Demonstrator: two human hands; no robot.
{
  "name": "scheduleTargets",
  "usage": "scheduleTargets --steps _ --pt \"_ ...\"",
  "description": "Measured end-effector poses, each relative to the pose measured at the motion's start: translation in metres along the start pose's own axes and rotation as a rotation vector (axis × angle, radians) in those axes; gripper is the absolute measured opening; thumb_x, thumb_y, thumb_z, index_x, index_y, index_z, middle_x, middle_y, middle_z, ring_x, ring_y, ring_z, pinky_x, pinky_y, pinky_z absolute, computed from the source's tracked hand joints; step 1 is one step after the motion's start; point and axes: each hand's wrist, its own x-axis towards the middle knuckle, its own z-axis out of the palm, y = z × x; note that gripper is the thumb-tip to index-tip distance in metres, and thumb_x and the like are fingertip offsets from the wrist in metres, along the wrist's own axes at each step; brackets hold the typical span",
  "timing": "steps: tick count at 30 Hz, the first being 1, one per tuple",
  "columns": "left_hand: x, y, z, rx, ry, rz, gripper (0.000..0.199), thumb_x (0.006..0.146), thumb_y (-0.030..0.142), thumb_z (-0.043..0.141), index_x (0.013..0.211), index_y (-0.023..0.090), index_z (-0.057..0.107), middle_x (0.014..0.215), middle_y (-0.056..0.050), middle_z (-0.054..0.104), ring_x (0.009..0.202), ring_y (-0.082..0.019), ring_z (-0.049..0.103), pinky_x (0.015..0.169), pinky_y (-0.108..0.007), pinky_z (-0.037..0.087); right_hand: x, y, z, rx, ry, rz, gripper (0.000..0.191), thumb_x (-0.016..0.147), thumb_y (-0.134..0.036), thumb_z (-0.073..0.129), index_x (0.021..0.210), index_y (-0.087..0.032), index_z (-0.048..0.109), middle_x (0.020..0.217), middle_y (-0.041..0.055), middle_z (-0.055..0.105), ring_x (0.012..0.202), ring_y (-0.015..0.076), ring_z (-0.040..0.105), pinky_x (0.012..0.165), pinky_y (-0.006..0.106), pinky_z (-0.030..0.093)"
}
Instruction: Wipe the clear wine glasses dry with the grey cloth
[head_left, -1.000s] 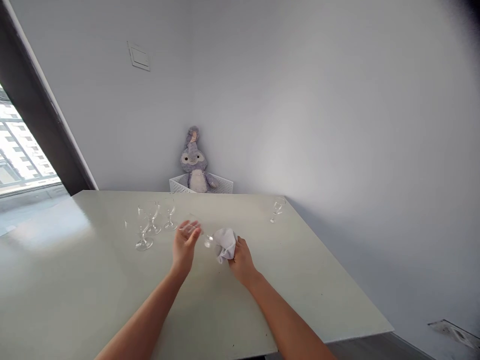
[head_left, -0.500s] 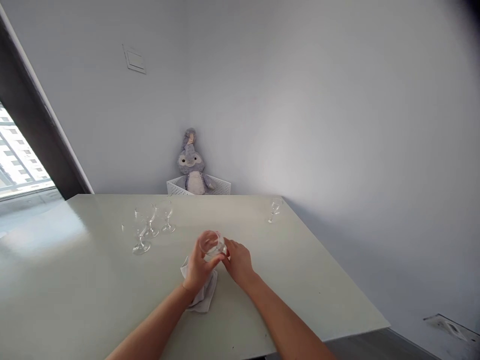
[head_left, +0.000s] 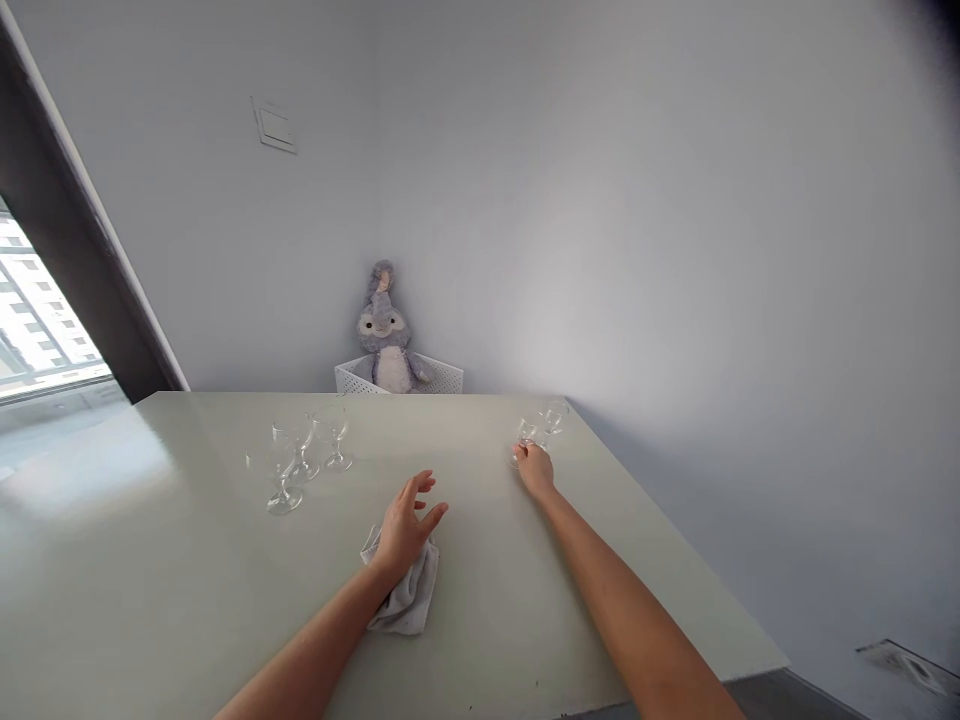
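My right hand (head_left: 536,468) is closed around a small stemmed glass (head_left: 528,431) near the table's far right corner. Just behind it stands another stemmed glass (head_left: 554,416). My left hand (head_left: 405,520) is above a crumpled light grey cloth (head_left: 412,597), fingers apart and holding nothing; whether it touches the cloth I cannot tell. To the left, several clear stemmed glasses stand in a group, the nearest glass (head_left: 285,495) closest to my left hand's side.
Everything stands on a pale glossy table (head_left: 180,600). Past its far edge, a grey plush toy (head_left: 390,345) sits in a white perforated basket (head_left: 448,378). A wall (head_left: 675,300) runs along the right side, and a window (head_left: 45,310) is at the far left.
My right hand has carried the glass away from my left hand, forward and right, beside the other glass. My left hand has let go of it and opened.
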Motion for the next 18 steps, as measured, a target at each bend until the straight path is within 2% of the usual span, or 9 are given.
scheduleTargets --steps 8,13,16,18 --pt "0.002 -0.009 -0.001 0.111 -0.016 0.029 0.037 0.07 0.03 0.059 0.107 0.028 0.054 0.102 -0.005 0.058 0.093 -0.02 0.053 0.073 -0.032 0.044 0.035 0.011 0.012 0.027 0.006 0.069 0.026 0.08 -0.031 0.041 0.087 -0.016 0.062 0.083 0.0082 0.062 0.078 0.0194 0.057 0.061 0.026 0.036" --pt "0.002 -0.01 -0.002 0.048 0.016 0.008 0.034 0.07 0.031 0.059 0.104 0.026 0.055 0.101 -0.006 0.058 0.095 -0.02 0.053 0.074 -0.032 0.044 0.037 0.014 0.013 0.109 0.018 0.084 0.024 0.075 -0.03 0.049 0.09 -0.015 0.061 0.084 0.0086 0.063 0.079 0.02 0.057 0.064 0.026 0.038" --pt "0.006 -0.013 -0.005 -0.012 0.117 -0.024 0.03 0.073 0.033 0.056 0.101 0.023 0.055 0.098 -0.006 0.058 0.093 -0.02 0.054 0.074 -0.031 0.044 0.025 0.019 0.01 0.194 0.044 0.086 0.033 0.071 -0.029 0.051 0.101 -0.015 0.056 0.086 0.0077 0.062 0.08 0.0191 0.057 0.067 0.026 0.039" --pt "0.011 -0.018 -0.009 -0.086 0.244 -0.052 0.029 0.074 0.035 0.055 0.099 0.022 0.054 0.095 -0.006 0.058 0.091 -0.019 0.054 0.074 -0.031 0.044 0.015 0.022 0.008 0.254 0.061 0.098 0.037 0.07 -0.028 0.049 0.104 -0.014 0.053 0.086 0.0072 0.062 0.078 0.0185 0.057 0.067 0.025 0.04"
